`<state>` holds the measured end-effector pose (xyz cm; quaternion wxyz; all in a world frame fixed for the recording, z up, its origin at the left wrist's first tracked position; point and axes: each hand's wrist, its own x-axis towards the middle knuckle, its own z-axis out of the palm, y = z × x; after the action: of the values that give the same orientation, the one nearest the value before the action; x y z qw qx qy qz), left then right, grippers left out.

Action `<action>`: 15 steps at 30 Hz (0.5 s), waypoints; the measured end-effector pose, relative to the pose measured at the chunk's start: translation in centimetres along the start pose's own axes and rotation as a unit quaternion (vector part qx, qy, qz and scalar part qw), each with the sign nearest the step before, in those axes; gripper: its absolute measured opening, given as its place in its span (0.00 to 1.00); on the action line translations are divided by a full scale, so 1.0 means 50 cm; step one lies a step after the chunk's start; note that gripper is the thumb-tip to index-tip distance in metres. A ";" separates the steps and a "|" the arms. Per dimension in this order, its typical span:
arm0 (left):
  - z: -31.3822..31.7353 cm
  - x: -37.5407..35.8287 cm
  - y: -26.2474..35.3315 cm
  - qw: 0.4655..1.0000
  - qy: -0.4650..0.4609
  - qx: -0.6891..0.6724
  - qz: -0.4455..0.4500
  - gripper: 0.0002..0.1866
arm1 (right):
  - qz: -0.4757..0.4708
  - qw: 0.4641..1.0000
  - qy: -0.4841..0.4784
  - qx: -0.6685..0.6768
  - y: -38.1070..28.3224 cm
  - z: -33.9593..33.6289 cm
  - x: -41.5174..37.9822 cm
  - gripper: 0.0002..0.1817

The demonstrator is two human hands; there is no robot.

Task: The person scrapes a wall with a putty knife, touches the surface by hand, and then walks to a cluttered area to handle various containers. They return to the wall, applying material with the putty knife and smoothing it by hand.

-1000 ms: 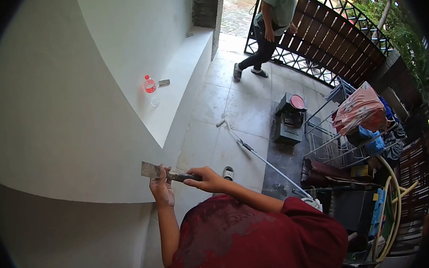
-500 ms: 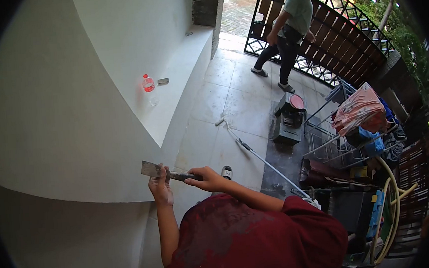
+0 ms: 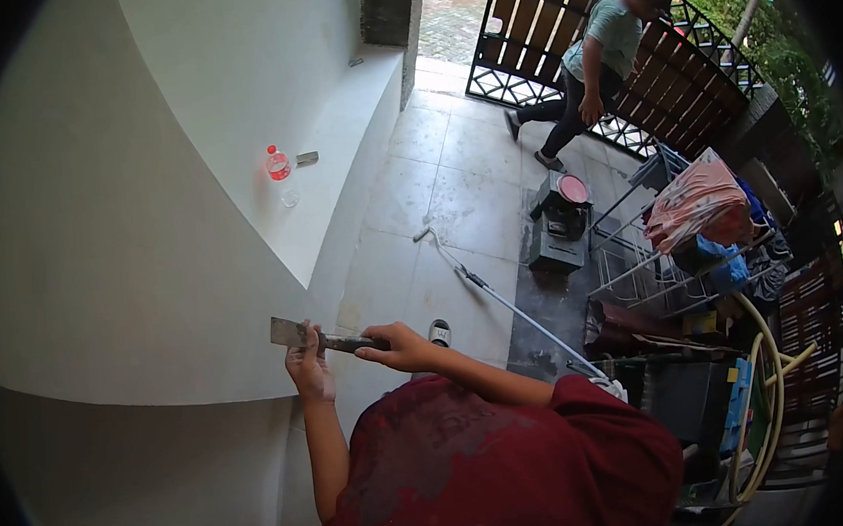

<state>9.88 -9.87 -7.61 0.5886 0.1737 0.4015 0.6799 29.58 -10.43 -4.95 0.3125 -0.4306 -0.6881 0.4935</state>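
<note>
A putty knife (image 3: 349, 344) with a flat, stained metal blade and a dark handle is held level between my two hands, beside the curved white wall (image 3: 180, 309). My left hand (image 3: 309, 371) is pinched around the base of the blade, thumb and fingertips at the metal. Wrapped round the handle's end is my right hand (image 3: 398, 347). The blade points left, close to the wall's edge. A dark red shirt with wet-looking patches covers my body below.
A red-capped bottle (image 3: 278, 163), a clear cup (image 3: 290, 198) and a small metal piece (image 3: 307, 159) stand on the white ledge. A roller pole (image 3: 518, 310) lies across the tiles. Right are a drying rack with clothes (image 3: 699, 203) and a hose (image 3: 772, 385). A person (image 3: 603, 65) walks by the gate.
The person by the gate has stepped further right, legs in a new stride. My view has shifted slightly; both hands keep their hold on the putty knife.
</note>
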 end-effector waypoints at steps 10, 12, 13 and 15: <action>-0.008 0.007 0.008 1.000 -0.007 0.002 0.001 0.19 | -0.001 1.000 -0.008 -0.011 0.001 0.006 0.010 0.20; -0.009 0.008 0.010 1.000 -0.009 0.006 0.004 0.19 | -0.007 1.000 -0.007 -0.011 0.001 0.008 0.011 0.20; -0.011 0.010 0.009 1.000 -0.010 0.007 0.004 0.19 | -0.012 1.000 -0.006 -0.011 0.002 0.008 0.012 0.20; -0.016 0.014 0.008 1.000 -0.014 0.007 0.008 0.19 | -0.011 1.000 -0.007 -0.015 0.004 0.010 0.014 0.20</action>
<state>8.90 -9.49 -7.96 0.5876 0.1905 0.3967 0.6790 28.93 -9.99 -5.31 0.3065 -0.4239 -0.7021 0.4832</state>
